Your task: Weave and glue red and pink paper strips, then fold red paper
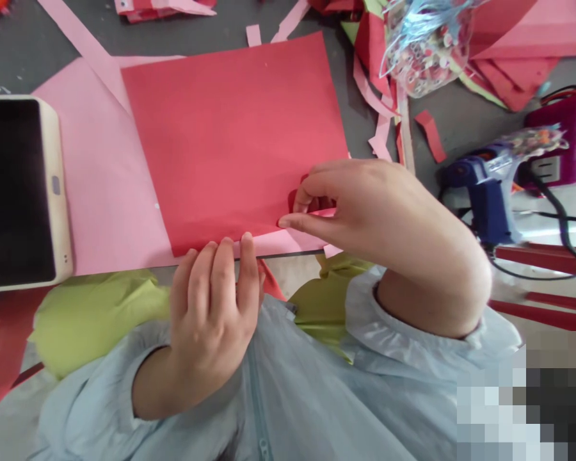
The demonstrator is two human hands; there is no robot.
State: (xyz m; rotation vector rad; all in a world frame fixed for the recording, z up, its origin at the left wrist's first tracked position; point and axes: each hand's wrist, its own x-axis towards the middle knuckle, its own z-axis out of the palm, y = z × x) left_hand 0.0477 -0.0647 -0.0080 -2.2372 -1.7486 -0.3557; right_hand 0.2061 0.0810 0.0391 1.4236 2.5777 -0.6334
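Observation:
A large red sheet of paper (230,141) lies on the table over a pink sheet of paper (110,186). My left hand (214,314) rests at its near edge, fingers stretched out side by side with their tips on the paper; the thumb is mostly hidden beneath. Further right along the same edge, my right hand (365,198) is closed, thumb and forefinger pinching the red paper. Under that near edge shows a pink paper strip (273,243).
A tablet-like device (14,192) lies at the left. Paper scraps (381,121), a bag of beads (425,57) and folded red paper (518,70) sit at the back right. A blue glue gun (489,192) with a black cord stands near a purple socket box (566,134).

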